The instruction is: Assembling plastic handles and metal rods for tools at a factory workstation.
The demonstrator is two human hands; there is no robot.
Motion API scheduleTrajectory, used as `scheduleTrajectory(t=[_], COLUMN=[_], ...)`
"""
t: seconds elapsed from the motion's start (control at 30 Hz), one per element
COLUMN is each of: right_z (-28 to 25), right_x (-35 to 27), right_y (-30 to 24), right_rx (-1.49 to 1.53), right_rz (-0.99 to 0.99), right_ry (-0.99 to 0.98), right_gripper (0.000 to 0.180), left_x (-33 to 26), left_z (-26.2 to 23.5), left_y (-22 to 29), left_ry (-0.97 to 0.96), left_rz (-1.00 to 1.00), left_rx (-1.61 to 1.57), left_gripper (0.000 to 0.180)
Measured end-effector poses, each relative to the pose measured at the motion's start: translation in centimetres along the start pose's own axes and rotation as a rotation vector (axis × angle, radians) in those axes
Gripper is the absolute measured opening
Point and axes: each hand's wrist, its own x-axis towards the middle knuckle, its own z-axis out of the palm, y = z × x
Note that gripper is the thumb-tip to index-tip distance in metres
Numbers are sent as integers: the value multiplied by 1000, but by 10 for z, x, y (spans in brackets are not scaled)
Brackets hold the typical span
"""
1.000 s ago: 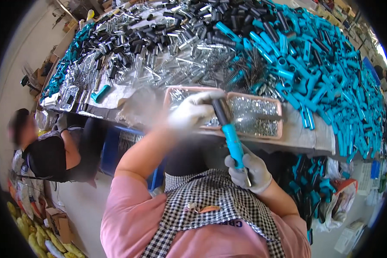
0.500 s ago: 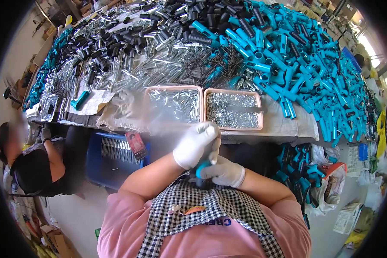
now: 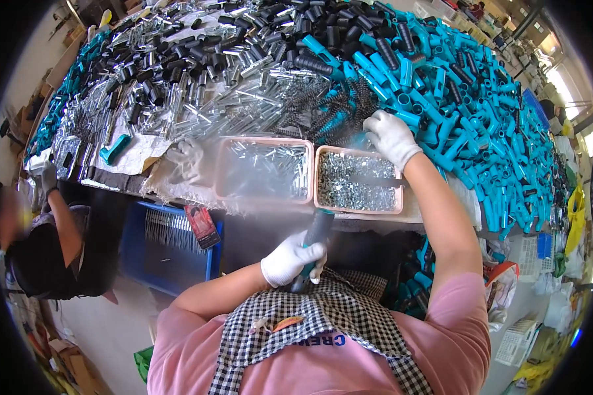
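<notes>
At six o'clock, over my apron [image 3: 336,309], my left fingers [image 3: 315,252] clamp the dark-and-teal handle [image 3: 320,228], which seems light, stiff, perhaps slippery, best gripped mid-barrel. Its long axis points between twelve and one. Beyond, toward one o'clock, my right fingers [image 3: 375,122] sit beside dark springs [image 3: 329,108]; whether they're pinching anything, I can't tell.

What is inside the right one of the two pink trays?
The right pink tray holds small silvery metal pieces, with a dark strip across its right side. The pieces hide its bottom; the right hand covers its far right corner.
</notes>
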Motion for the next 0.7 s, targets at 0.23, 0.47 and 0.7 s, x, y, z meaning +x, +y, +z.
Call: scheduleTrajectory(t=[0.23, 0.47, 0.7], right_z=[-17, -61, -50], right_x=[-21, -100, -164], right_y=[-3, -63, -116], right_rx=[298, 1094, 829], right_rz=[197, 345, -287], right_ry=[161, 103, 233], right_gripper=[27, 18, 14], left_x=[-2, -1, 4], left_z=[3, 6, 15], left_y=[14, 29, 32], left_ry=[176, 288, 232], left_rz=[47, 266, 65], left_rx=[227, 826, 1607], left_gripper=[23, 57, 49])
